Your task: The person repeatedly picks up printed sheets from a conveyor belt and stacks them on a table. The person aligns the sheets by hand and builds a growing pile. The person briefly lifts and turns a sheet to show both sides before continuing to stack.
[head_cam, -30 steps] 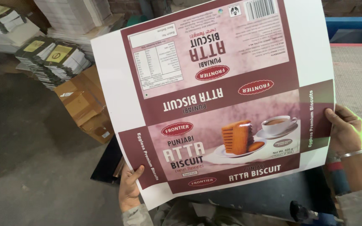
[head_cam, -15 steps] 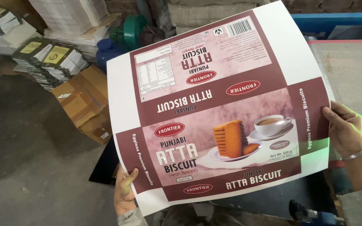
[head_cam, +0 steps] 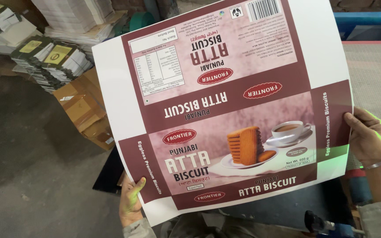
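I hold up a large flat printed carton sheet (head_cam: pixel 225 110), maroon and white, with a picture of biscuits and a teacup on it. My left hand (head_cam: pixel 131 202) grips its lower left corner, thumb on the printed face. My right hand (head_cam: pixel 369 136), with a thin metal bangle at the wrist, grips the right edge. The sheet tilts slightly and hides most of what lies behind it.
Stacks of printed sheets (head_cam: pixel 49 59) and white paper piles (head_cam: pixel 76 15) stand at the upper left. Brown cardboard boxes (head_cam: pixel 84 110) sit on the dark floor (head_cam: pixel 27 167). A blue-framed machine bed with a grey mesh surface (head_cam: pixel 375 66) is at the right.
The sheet has shifted a little to the right and up in view, and its tilt has changed slightly. Both hands keep their grip on its edges.
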